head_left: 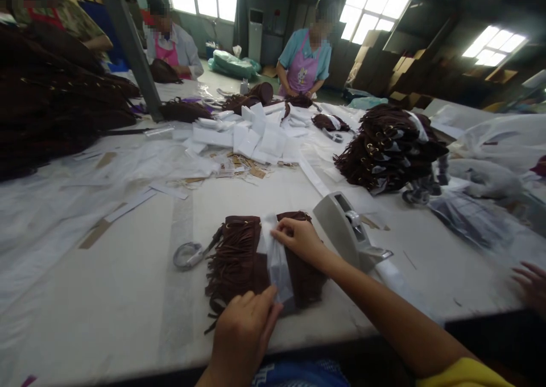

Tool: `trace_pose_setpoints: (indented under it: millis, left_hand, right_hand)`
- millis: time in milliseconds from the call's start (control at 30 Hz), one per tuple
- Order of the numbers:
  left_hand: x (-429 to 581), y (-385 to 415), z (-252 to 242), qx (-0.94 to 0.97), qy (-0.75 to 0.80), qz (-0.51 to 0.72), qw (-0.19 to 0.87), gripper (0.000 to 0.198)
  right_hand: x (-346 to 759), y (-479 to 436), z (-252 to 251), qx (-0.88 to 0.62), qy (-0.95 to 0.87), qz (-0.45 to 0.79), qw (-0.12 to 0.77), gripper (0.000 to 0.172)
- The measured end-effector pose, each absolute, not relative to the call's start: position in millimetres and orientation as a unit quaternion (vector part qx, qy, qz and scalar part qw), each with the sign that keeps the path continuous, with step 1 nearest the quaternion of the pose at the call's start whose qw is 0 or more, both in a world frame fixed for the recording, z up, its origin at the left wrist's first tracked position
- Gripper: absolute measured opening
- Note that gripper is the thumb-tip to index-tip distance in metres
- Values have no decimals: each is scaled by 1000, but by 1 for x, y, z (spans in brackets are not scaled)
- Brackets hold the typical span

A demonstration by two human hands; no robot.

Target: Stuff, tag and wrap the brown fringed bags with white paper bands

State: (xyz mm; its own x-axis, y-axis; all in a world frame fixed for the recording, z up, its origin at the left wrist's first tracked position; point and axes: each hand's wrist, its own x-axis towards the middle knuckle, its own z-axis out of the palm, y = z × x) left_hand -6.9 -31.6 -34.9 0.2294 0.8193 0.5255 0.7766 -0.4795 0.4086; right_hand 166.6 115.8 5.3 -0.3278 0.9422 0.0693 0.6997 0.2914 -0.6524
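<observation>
A brown fringed bag (251,259) lies on the surface (128,296), just left of a grey tape dispenser (345,227). The left hand (245,333) pinches the near end of a white paper strip (277,262) wrapped across it; the right hand (298,239) pinches the far end.

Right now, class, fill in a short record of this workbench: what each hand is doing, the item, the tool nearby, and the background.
left hand: pinches the near end of the white strip
right hand: presses the strip's far end
item: brown fringed bag, flat on the white table
tool: grey tape dispenser, right of the bag
background: pile of brown fringed pieces; two people at the far end
</observation>
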Motion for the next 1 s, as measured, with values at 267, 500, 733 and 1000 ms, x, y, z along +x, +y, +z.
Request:
trace_pose_setpoints:
  millis: [267,500,733,1000]
  left_hand:
    - [-6,-4,9,843,446,301,-14,15]
    - [6,27,-27,867,439,223,-73,57]
    - [3,24,-41,876,447,175,-56,75]
    - [2,27,-32,874,457,161,-38,75]
  right_hand:
    - [166,123,6,-538,-776,263,198,28]
    - [165,133,10,-554,-745,326,177,28]
    - [155,146,16,-595,-769,212,97,16]
    - [215,110,47,-596,-766,63,231,22]
